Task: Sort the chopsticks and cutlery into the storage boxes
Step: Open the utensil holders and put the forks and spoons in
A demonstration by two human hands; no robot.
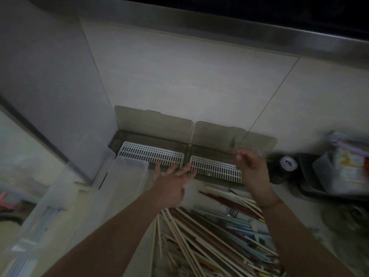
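1. Head view, boxes: two smoky storage boxes side by side against the wall, lids tipped back onto the tiles. Left storage box [148, 150] and right storage box [214, 166] each lined with a white slotted tray, long axis running left to right along the wall. No utensils visible on either tray.

2. Head view, pile: heap of chopsticks [209, 236] on the counter close in, below both boxes, most lying fanned from lower left up toward upper right; something fork-like [231, 212] half buried among them, too blurred to name for sure.

3. Head view, hands: left hand [172, 183] flat with fingers spread and relaxed, holding nothing, fingertips at the front rim where the two boxes meet. Right hand [250, 163] raised over the right box's right end, fingers curled; seems to pinch something thin and blurred, cannot tell what.

4. Deciding relation, as a judgement: right box directly beneath the right hand, so nearer to it; anything long needs turning crosswise, parallel to the wall, to drop flat onto the tray.

5. Beside: clear plastic bin [119, 182] left of the boxes.
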